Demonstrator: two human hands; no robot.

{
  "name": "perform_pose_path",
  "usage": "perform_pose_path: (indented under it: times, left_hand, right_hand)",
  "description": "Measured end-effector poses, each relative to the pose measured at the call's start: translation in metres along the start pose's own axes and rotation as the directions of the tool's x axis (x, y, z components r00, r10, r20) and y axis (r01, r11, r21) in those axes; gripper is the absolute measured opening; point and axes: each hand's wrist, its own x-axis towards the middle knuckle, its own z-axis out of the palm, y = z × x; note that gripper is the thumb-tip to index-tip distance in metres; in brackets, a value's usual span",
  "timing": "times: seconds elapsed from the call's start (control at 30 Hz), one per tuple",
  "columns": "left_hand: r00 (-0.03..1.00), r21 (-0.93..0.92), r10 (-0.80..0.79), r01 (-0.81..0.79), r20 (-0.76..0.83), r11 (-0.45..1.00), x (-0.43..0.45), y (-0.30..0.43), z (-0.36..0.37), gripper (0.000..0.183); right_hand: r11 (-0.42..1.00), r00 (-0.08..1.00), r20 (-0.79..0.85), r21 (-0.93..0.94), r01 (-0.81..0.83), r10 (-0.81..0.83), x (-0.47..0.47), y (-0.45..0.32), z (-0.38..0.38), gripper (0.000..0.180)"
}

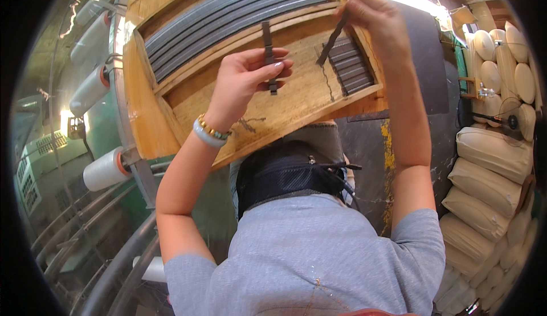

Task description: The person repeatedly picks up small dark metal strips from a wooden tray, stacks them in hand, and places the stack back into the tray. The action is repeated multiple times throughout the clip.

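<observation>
Between the thumb and fingers of my left hand (252,68) is a narrow dark strip (268,38), upright in view over the wooden tray. My right hand (376,21) pinches the upper end of a second dark strip (333,40), which slants down to the left near the tray's right end. Below it, several dark ridged strips (350,66) lie side by side in the right end of the shallow wooden tray (205,87). Rows of long grey strips (235,23) fill the tray's farther compartment. What the strips are made of I cannot tell.
Cones of white thread (104,168) sit on a metal frame at the left, close to the wooden board (145,115). Full pale sacks (491,153) are stacked at the right, near a fan (513,121). A black waist bag (290,175) is at my front.
</observation>
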Motion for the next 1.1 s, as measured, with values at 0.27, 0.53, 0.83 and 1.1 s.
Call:
perform_pose_path:
  times: [0.27, 0.53, 0.83, 1.1]
  left_hand:
    - [0.996, -0.044, -0.012, 0.009, -0.089, 0.999, -0.011, 0.015, -0.022, 0.031]
    - [0.989, -0.11, -0.094, 0.082, -0.112, 0.991, -0.006, 0.013, -0.035, 0.03]
    - [0.993, -0.123, -0.103, 0.095, -0.058, 0.988, -0.003, 0.007, -0.037, 0.029]
    - [0.993, -0.135, -0.115, 0.109, -0.041, 0.985, -0.001, 0.004, -0.035, 0.03]
  right_hand:
    - [0.955, 0.995, 0.092, -0.292, 0.058, -0.033, 0.161, -0.04, -0.081, 0.021]
    - [0.855, 0.967, 0.224, -0.518, 0.012, 0.122, 0.211, -0.004, -0.065, 0.016]
    - [0.866, 0.959, 0.235, -0.499, -0.019, 0.156, 0.222, 0.016, -0.07, 0.016]
    - [0.864, 0.954, 0.243, -0.502, -0.031, 0.175, 0.221, 0.022, -0.07, 0.018]
